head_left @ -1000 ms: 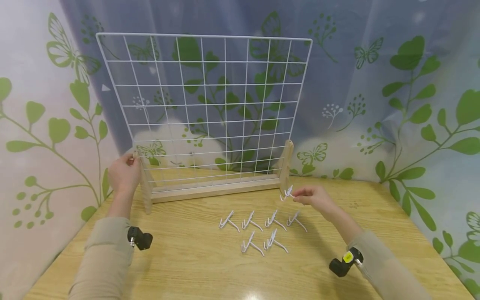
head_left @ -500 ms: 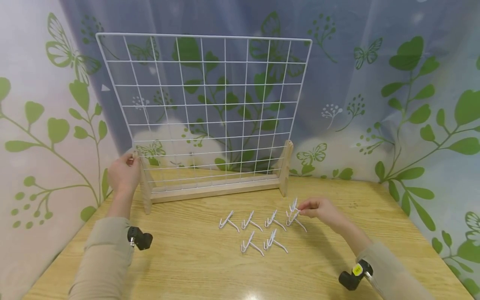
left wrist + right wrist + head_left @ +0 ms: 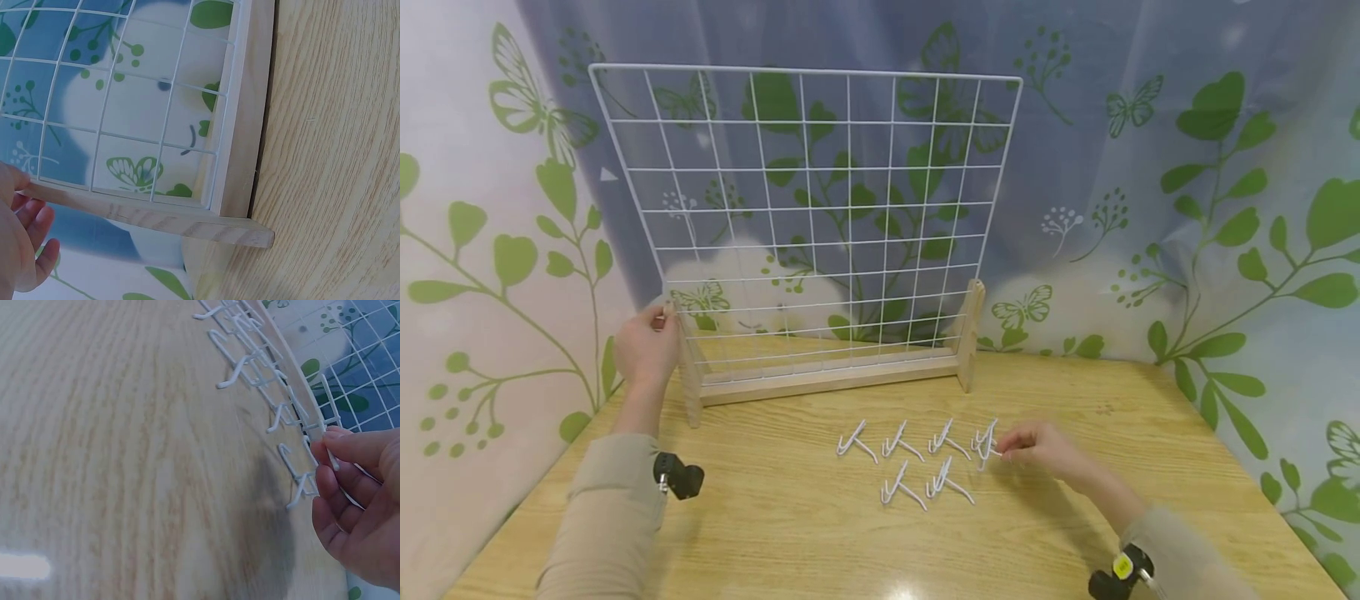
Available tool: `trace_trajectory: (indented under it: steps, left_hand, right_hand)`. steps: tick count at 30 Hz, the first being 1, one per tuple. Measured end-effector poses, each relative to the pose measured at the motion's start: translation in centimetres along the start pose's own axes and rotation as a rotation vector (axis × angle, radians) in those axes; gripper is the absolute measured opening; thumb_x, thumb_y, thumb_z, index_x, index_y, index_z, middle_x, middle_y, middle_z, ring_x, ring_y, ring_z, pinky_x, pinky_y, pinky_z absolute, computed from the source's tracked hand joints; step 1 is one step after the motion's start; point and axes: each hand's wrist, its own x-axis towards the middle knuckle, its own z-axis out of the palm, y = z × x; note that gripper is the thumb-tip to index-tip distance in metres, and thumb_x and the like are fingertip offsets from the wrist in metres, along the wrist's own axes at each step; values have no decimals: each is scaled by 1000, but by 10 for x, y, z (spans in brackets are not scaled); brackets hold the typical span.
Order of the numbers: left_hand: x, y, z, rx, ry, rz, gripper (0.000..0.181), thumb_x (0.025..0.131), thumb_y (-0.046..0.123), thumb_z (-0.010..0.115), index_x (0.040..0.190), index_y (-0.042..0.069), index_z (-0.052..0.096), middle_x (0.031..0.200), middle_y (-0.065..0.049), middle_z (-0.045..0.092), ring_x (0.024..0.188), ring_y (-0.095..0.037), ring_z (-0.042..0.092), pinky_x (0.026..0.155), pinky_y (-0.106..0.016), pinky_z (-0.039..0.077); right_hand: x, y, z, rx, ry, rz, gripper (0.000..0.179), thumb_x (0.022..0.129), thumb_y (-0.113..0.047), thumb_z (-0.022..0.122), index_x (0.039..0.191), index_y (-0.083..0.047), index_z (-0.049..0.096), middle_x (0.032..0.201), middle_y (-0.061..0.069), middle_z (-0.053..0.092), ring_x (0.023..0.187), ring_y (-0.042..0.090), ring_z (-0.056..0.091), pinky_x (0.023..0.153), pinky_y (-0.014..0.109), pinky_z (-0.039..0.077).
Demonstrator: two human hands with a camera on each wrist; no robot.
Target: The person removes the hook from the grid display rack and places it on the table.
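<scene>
A white wire grid panel (image 3: 808, 72) stands upright in a pale wooden stand (image 3: 827, 386). At its left side my left hand (image 3: 649, 348) pinches the top of the left wooden upright (image 3: 187, 226) with thumb and finger, the other fingers loosely bent. My right hand (image 3: 1041, 450) pinches a white wire hook (image 3: 329, 397) between thumb and fingers, low over the table at the right end of the hook row. In the head view this hook overlaps another one lying there. Several similar hooks (image 3: 865, 450) lie in two rows in front of the stand.
The light wood-grain table (image 3: 775, 533) extends on both sides of the hooks. Behind the grid hangs a backdrop (image 3: 1097, 292) with green leaves and butterflies. Each forearm wears a small black camera (image 3: 679, 475) near the sleeve cuff.
My right hand has carried the hook down and toward me, from beside the stand's right foot to the right end of the upper hook row. My left hand stays put.
</scene>
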Motion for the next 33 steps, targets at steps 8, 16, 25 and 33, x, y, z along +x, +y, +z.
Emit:
trace_trajectory:
  steps: [8, 16, 25, 33]
  left_hand:
    - [1, 2, 1, -4, -10, -3, 46, 95, 37, 40, 124, 7, 59, 110, -17, 64, 100, -35, 57, 83, -46, 40]
    - [2, 2, 0, -9, 4, -9, 44, 95, 37, 42, 122, 8, 60, 109, -16, 64, 99, -35, 57, 82, -46, 39]
    - [0, 1, -5, 3, -60, -54, 48, 95, 42, 38, 124, 9, 59, 113, -17, 62, 102, -37, 55, 82, -46, 38]
    - [-1, 0, -6, 24, -73, -50, 50, 94, 43, 37, 123, 8, 59, 113, -16, 63, 101, -36, 56, 75, -43, 39]
  right_hand:
    - [-4, 8, 8, 41, -18, -4, 21, 84, -8, 64, 98, 8, 63, 89, 15, 65, 74, 15, 56, 62, 25, 46]
    - [-5, 13, 12, 63, -52, 2, 20, 85, -7, 63, 98, 9, 63, 84, 14, 65, 66, 11, 52, 57, 24, 44]
    - [-3, 15, 14, 21, -54, 5, 18, 84, -7, 63, 97, 6, 65, 82, 8, 64, 64, 11, 50, 55, 24, 43]
    - [1, 18, 15, -36, -46, -20, 14, 82, -4, 64, 93, 5, 66, 76, 6, 63, 60, 8, 48, 53, 22, 41]
